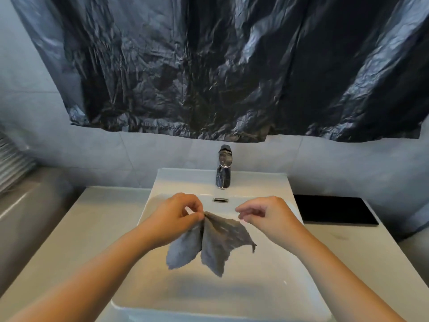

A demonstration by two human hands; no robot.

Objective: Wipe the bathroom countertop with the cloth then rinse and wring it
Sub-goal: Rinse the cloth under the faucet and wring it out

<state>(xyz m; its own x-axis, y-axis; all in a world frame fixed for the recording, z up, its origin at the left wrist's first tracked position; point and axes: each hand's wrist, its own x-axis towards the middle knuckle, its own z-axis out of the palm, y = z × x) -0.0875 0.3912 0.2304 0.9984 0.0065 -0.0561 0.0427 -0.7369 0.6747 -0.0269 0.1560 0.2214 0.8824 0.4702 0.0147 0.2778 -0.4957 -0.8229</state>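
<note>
One grey cloth (pixel 213 242) hangs in the air over the white sink (pixel 267 287), falling in two loose folds with its lower tips clear of the basin floor and its shadow lying on the basin below. The left hand (pixel 176 214) pinches the cloth's top corner between thumb and fingertips, the other fingers curled in. The right hand (pixel 267 217) is just beside it at the same height, fingers curled with thumb and forefinger close together right at the cloth's upper edge; whether they grip that edge or only hover at it I cannot tell. Both forearms reach in from the bottom of the view, over the near rim of the sink. Behind the hands a slot-shaped overflow (pixel 220 200) sits in the back wall of the basin, and a chrome tap (pixel 224 168) stands on the ledge above it. The pale worktop (pixel 76 228) runs on either side of the sink; a flat black slab (pixel 334 210) lies on its right part, near the wall. Crumpled black plastic sheet (pixel 232 66) covers the wall above the tap.
</note>
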